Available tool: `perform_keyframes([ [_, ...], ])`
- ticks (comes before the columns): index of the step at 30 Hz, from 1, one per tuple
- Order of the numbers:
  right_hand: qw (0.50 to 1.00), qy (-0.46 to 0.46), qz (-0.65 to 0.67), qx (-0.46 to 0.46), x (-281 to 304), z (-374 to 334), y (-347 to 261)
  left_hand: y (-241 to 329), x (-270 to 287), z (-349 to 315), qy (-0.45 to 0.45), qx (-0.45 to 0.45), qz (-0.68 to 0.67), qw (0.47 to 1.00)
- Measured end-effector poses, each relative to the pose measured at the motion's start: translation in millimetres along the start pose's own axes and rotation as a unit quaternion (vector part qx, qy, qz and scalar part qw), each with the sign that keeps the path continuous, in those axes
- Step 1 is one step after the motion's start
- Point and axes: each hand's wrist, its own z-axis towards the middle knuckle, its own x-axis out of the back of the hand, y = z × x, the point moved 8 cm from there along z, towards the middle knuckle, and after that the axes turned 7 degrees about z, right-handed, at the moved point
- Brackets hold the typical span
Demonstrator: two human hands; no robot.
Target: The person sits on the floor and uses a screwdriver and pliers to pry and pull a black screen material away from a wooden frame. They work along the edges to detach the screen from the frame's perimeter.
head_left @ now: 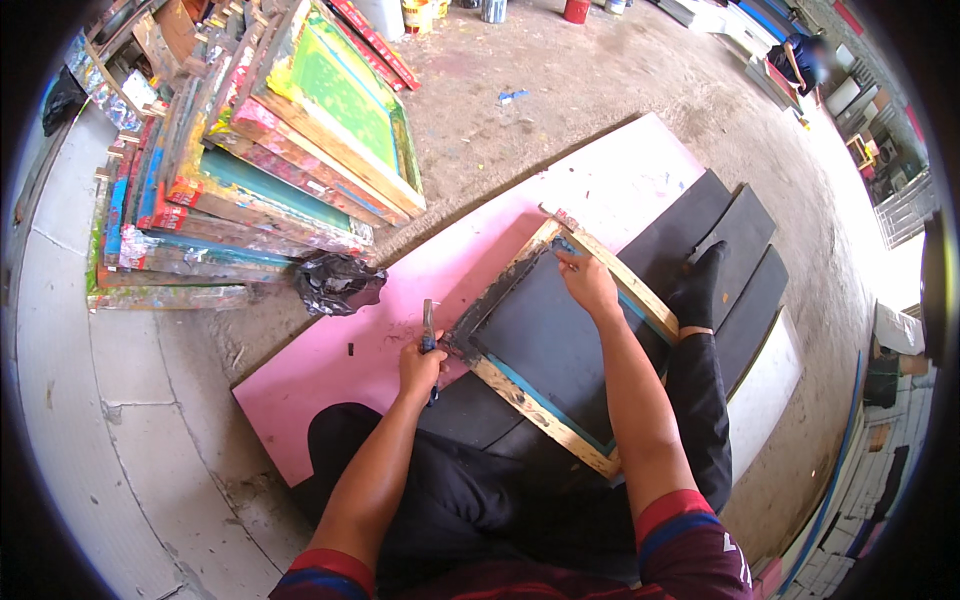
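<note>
A wooden screen-printing frame with dark mesh and blue strips along its inner edges lies tilted across my lap and the boards. My right hand reaches over the mesh to the far corner, its fingers pinched at a small blue piece there. What exactly lies between the fingertips is partly hidden. Beside the frame's left corner, my left hand is closed around a hand tool with a metal upper end and a dark blue handle. The tool points upward, and its exact kind is unclear.
Under the frame are a pink board and dark panels. Paint-stained frames lean in a stack at the left, near a crumpled black plastic bag. My black-socked foot rests right of the frame. Another person bends far right.
</note>
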Motion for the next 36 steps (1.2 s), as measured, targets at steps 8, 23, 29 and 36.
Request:
perform_keyframes([
  [8,0.999,0.028,-0.036,-0.003,-9,11,5,13,-3,-6,0.001,-0.004,-0.001,1.0],
  [23,0.994,0.019,0.106,0.001,-24,16,18,16,-2,-8,0.008,-0.02,0.035,0.999],
  [29,0.998,0.038,0.026,0.048,-25,17,23,15,-3,-5,0.01,-0.012,0.032,0.999],
  [36,0.982,-0.077,0.151,-0.084,-27,20,26,8,3,-9,0.012,-0.003,0.039,0.999],
])
